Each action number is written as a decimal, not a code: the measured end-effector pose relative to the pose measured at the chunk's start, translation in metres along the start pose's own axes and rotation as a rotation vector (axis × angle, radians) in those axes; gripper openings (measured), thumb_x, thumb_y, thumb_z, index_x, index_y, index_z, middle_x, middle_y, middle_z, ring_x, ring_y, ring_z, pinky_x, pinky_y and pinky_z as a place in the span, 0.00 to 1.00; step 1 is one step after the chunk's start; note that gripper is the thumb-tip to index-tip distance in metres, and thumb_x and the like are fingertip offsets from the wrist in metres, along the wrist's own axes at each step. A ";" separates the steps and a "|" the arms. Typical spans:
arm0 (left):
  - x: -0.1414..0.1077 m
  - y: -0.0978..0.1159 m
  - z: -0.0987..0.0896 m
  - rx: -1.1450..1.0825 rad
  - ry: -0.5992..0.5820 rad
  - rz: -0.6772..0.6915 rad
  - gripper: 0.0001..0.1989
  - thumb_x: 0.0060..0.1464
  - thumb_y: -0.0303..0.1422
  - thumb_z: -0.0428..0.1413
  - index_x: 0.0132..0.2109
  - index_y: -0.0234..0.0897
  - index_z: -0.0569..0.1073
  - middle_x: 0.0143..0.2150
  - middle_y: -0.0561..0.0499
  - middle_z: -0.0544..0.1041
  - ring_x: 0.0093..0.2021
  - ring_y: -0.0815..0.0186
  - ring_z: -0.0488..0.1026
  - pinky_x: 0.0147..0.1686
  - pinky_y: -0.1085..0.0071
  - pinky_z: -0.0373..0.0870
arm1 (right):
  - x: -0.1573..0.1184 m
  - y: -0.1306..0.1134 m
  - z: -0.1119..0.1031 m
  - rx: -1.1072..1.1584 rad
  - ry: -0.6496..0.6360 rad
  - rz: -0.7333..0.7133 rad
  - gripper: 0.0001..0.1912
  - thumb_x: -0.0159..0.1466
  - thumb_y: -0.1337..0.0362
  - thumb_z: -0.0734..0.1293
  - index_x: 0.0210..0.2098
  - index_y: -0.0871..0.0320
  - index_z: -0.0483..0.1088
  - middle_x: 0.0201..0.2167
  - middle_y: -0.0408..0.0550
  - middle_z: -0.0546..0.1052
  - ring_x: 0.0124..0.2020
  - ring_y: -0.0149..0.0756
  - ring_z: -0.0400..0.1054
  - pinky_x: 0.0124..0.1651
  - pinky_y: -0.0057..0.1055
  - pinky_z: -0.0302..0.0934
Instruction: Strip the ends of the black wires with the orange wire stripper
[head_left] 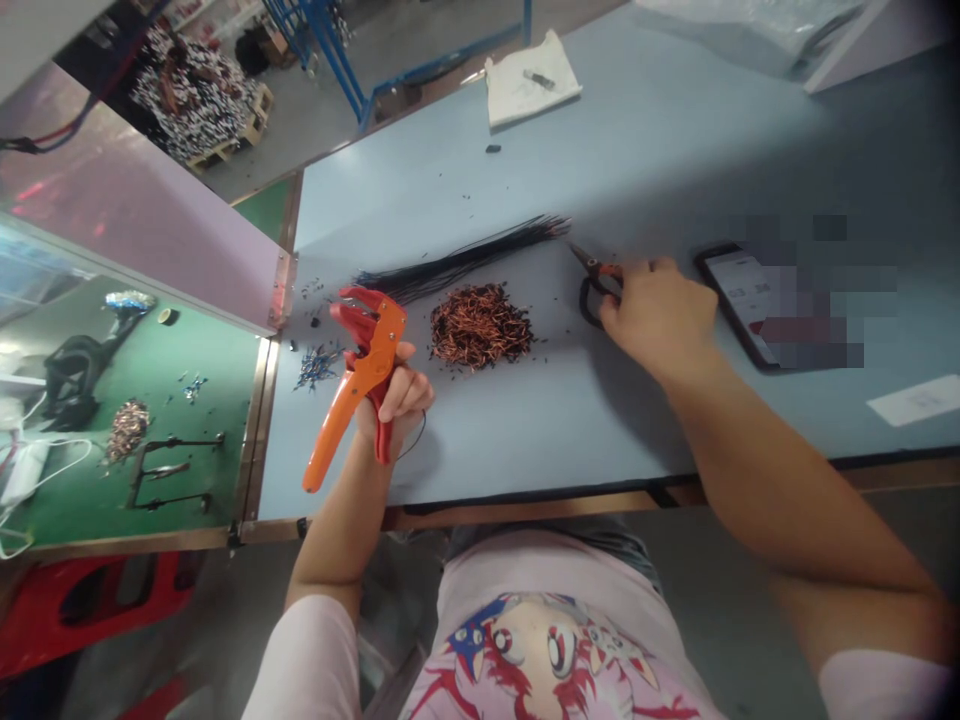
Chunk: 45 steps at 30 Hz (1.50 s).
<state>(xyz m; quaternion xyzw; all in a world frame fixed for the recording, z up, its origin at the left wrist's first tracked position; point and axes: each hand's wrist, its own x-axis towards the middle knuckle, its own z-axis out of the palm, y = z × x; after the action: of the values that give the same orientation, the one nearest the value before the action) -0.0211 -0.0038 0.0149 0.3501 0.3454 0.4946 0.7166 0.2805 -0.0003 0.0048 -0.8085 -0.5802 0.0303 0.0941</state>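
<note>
My left hand (403, 398) is closed around an orange and red wire stripper (367, 372), held up above the table with its jaws toward the far side. A thin dark wire curves beside that hand; which part holds it I cannot tell. My right hand (660, 312) is closed on the handles of small scissors (592, 275) with dark blades, their tips pointing to the far left; its fingers are partly hidden. Between the hands lies a heap of copper-coloured wire ends (481, 326). Behind it stretches a bundle of black wires (465, 258).
A phone (742, 300) lies right of my right hand, near a white paper slip (915, 400). At the far edge is a white cloth-like sheet (532, 85). Blue scraps (318, 368) lie left of the stripper. A green table (202, 480) adjoins on the left.
</note>
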 end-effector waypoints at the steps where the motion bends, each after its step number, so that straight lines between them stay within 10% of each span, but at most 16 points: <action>1: 0.000 -0.001 0.000 0.013 -0.006 0.006 0.34 0.63 0.64 0.44 0.49 0.42 0.80 0.07 0.64 0.39 0.12 0.71 0.34 0.15 0.72 0.38 | 0.001 0.000 0.000 -0.015 -0.032 0.010 0.23 0.65 0.64 0.60 0.57 0.64 0.70 0.48 0.69 0.76 0.40 0.56 0.74 0.35 0.41 0.61; 11: 0.000 -0.006 -0.004 0.022 -0.207 0.061 0.27 0.57 0.59 0.57 0.43 0.39 0.80 0.07 0.64 0.43 0.12 0.73 0.37 0.14 0.74 0.41 | 0.003 0.000 0.001 -0.049 -0.132 0.005 0.21 0.67 0.66 0.60 0.57 0.65 0.71 0.50 0.68 0.76 0.44 0.58 0.76 0.38 0.42 0.63; 15: -0.004 0.010 0.001 0.177 -0.032 0.066 0.24 0.51 0.55 0.64 0.39 0.37 0.80 0.12 0.60 0.59 0.15 0.74 0.53 0.16 0.77 0.52 | 0.003 0.002 0.003 -0.060 -0.120 -0.011 0.20 0.67 0.65 0.61 0.56 0.64 0.72 0.49 0.67 0.77 0.43 0.57 0.75 0.36 0.40 0.61; 22: -0.018 0.038 -0.009 1.258 0.268 0.141 0.19 0.52 0.43 0.64 0.48 0.38 0.78 0.34 0.49 0.80 0.29 0.66 0.72 0.30 0.73 0.63 | 0.004 0.000 0.003 -0.049 -0.142 -0.008 0.19 0.67 0.64 0.61 0.55 0.63 0.72 0.50 0.67 0.76 0.43 0.56 0.75 0.37 0.40 0.61; 28: -0.019 0.049 -0.018 2.170 0.308 -0.228 0.17 0.61 0.47 0.54 0.47 0.41 0.77 0.35 0.45 0.80 0.36 0.52 0.76 0.32 0.67 0.56 | 0.004 0.003 0.008 0.056 -0.115 -0.031 0.17 0.69 0.64 0.60 0.53 0.65 0.73 0.47 0.68 0.76 0.41 0.58 0.74 0.40 0.45 0.63; 39: -0.010 0.055 -0.024 2.180 0.365 -0.170 0.18 0.59 0.48 0.55 0.46 0.42 0.77 0.34 0.46 0.80 0.37 0.51 0.77 0.33 0.65 0.59 | 0.007 0.007 0.017 0.212 -0.034 -0.053 0.14 0.70 0.61 0.62 0.44 0.64 0.74 0.40 0.64 0.75 0.42 0.55 0.73 0.45 0.48 0.64; 45: -0.014 0.060 -0.040 1.322 0.525 0.090 0.19 0.47 0.45 0.64 0.41 0.36 0.77 0.25 0.53 0.74 0.23 0.68 0.67 0.25 0.73 0.63 | 0.002 0.000 0.003 0.063 -0.133 -0.029 0.17 0.67 0.70 0.61 0.52 0.70 0.73 0.49 0.72 0.75 0.45 0.61 0.75 0.40 0.44 0.60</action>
<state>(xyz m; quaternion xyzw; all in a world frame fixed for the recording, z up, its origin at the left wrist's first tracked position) -0.0867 0.0052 0.0467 0.5947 0.7194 0.2787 0.2263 0.2806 0.0015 0.0018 -0.7928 -0.5956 0.1007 0.0814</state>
